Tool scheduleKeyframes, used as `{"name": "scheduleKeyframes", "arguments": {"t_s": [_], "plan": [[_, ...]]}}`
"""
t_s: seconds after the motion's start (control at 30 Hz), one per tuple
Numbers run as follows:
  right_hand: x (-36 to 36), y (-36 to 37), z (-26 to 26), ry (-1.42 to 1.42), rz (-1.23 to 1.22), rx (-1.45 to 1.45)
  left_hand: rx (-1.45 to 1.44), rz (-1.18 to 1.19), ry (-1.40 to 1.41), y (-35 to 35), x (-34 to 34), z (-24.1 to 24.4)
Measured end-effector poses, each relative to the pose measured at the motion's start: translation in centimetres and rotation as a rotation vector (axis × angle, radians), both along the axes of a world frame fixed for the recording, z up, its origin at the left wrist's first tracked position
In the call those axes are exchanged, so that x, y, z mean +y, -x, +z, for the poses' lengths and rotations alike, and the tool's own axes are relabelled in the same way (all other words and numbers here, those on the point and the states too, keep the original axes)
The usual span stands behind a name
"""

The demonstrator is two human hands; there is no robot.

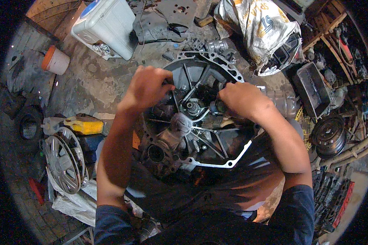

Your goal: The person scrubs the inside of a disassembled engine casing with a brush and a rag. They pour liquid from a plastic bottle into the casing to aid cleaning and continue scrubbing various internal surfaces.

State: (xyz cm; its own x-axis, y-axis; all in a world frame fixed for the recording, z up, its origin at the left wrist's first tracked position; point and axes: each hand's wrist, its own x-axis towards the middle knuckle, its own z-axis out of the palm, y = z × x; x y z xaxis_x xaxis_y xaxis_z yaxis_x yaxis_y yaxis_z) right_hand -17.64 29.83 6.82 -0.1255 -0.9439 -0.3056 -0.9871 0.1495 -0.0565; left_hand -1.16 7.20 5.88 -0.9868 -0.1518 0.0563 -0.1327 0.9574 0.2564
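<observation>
A metal transmission bell housing point(187, 65) lies in front of me, its wide open side facing up. Inside it, a splined shaft end point(190, 105) stands near the middle, with ribs running outward to the rim. My left hand point(151, 87) is over the housing's upper left edge, fingers curled; whether they pinch anything is hidden. Above the right side, my right hand point(242, 98) is closed into a fist, knuckles up, and its palm side cannot be seen. Below that hand, what looks like a paintbrush point(216, 122) lies across the housing, bristles pointing left.
A clear plastic jug point(283, 101) is beyond my right wrist. Farther right are a metal tray point(312, 88) and a steel wheel rim point(328, 137). Wheel covers point(63, 162) and a yellow container point(87, 125) sit left. A white sack point(263, 33) and a cooler box point(105, 27) stand ahead.
</observation>
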Motion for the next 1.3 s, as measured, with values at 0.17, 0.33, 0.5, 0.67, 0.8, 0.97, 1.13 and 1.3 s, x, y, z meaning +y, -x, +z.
{"name": "scheduleKeyframes", "arguments": {"t_s": [0.17, 0.33, 0.5, 0.67, 0.8, 0.97, 1.13, 1.3], "plan": [[1.0, 2.6, 1.1, 0.119, -0.054, -0.106, 0.111, -0.009, 0.033, -0.1, -0.7, -0.6], [3.6, 6.0, 3.6, 0.655, -0.208, -0.191, 0.268, 0.001, 0.063, -0.1, -0.8, -1.0], [6.1, 10.0, 2.2, 1.073, -0.593, -0.125, 0.408, 0.057, 0.061, 0.1, 0.1, -0.6], [9.9, 12.9, -3.2, 1.041, -0.702, 0.003, 0.423, 0.136, -0.037, 1.4, 1.0, -1.5], [12.3, 13.8, -10.0, 0.785, -0.844, -0.160, 0.455, 0.175, -0.233, 1.9, 2.9, -1.8], [17.0, 12.1, -18.3, 0.547, -0.720, -0.329, 0.356, 0.180, -0.363, 2.5, 5.7, -3.7], [21.1, 10.9, -23.4, 0.283, -0.677, -0.454, 0.364, 0.159, -0.501, 3.0, 8.3, -3.7], [22.4, 11.7, -25.3, 0.183, -0.624, -0.454, 0.360, 0.115, -0.564, 3.0, 9.1, -3.4]]}}
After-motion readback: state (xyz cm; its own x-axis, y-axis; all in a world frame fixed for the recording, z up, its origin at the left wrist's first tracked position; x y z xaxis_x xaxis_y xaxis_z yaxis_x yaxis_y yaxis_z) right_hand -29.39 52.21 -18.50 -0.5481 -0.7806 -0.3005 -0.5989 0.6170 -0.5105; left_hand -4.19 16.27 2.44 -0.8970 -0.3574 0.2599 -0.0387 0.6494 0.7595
